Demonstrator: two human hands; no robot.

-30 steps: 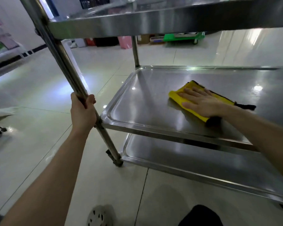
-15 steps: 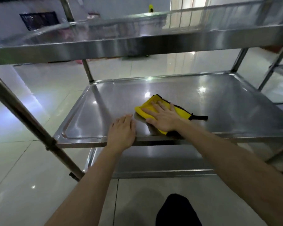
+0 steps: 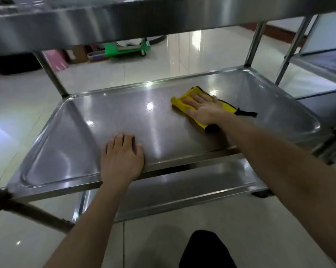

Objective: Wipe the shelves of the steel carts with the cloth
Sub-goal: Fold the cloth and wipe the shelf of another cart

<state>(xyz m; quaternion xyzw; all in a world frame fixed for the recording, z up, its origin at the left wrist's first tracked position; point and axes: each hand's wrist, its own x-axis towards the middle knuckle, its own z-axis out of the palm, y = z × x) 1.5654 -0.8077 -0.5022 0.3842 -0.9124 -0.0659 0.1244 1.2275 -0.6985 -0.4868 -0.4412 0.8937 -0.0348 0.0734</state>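
Observation:
A steel cart fills the view, and its middle shelf (image 3: 124, 120) lies in front of me. A yellow cloth (image 3: 179, 102) with black trim lies on the right half of that shelf. My right hand (image 3: 204, 111) presses flat on the cloth with straight fingers. My left hand (image 3: 121, 159) rests flat on the shelf's front edge, fingers straight and pointing inward. The top shelf (image 3: 105, 22) hangs overhead and the bottom shelf (image 3: 182, 188) shows below the front rail.
A second steel cart (image 3: 321, 62) stands close on the right. A green trolley (image 3: 128, 48), boxes and a pink item sit on the glossy tiled floor beyond. A cart leg (image 3: 28, 211) slants at lower left. My dark-clad knee (image 3: 204, 248) is at the bottom.
My left hand left the cart's upright post and now lies on the middle shelf's front edge. My right hand slid the cloth toward the right and farther back on the shelf.

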